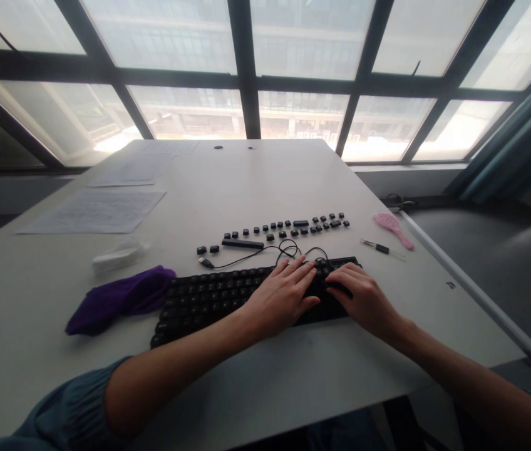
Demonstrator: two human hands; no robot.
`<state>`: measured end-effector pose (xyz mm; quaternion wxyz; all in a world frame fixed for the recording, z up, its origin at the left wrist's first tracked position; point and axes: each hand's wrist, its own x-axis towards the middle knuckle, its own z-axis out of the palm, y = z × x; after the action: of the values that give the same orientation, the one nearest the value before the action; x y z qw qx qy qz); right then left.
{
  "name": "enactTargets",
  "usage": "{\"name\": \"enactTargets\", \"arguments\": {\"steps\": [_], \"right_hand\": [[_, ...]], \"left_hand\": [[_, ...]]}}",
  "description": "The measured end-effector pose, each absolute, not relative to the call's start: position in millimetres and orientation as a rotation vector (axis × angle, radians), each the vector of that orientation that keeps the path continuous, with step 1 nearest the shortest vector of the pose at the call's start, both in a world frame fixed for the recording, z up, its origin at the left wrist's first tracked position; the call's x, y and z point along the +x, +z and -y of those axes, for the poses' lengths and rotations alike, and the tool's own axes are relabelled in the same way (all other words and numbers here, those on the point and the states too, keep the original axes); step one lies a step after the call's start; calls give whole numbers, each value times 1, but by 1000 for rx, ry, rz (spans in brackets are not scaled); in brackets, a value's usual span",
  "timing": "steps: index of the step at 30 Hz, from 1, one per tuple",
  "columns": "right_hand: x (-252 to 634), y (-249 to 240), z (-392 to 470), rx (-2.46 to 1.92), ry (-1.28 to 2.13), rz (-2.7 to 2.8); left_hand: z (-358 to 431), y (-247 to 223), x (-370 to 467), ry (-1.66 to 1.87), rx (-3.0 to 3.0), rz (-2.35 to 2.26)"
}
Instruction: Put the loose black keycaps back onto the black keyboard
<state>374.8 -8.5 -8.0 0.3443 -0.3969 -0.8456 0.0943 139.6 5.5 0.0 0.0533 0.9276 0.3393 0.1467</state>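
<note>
A black keyboard [213, 294] lies near the table's front edge, keys on its left part and a bare dark section at its right. Across its right half rests my left hand [282, 294], fingers spread over the keys. My right hand [362, 294] is at the keyboard's right end, thumb and fingers drawn together; whatever is between them is too small to make out. Behind the keyboard, loose black keycaps [294, 233] sit in rows, with a long black key [242, 243] among them. A black cable with a USB plug [206, 263] curls between keycaps and keyboard.
Purple cloth [118, 300] lies left of the keyboard, with a clear plastic-wrapped item [118, 258] behind it. Paper sheets [94, 212] cover the table's far left. At the right are a pink brush [393, 229] and a wire tool with a black handle [382, 248].
</note>
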Motion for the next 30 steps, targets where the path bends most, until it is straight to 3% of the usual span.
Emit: {"name": "enactTargets", "arguments": {"steps": [10,21,30], "right_hand": [[373,-7,5,-1016,228,2226],[365,14,7,-693,320,2125],[358,13,10,-881,476,1974]], "left_hand": [[-8,-4,139,515,2800,-1013],[-6,12,142,983,2287,-897],[-7,11,142,1186,2342,-987]]}}
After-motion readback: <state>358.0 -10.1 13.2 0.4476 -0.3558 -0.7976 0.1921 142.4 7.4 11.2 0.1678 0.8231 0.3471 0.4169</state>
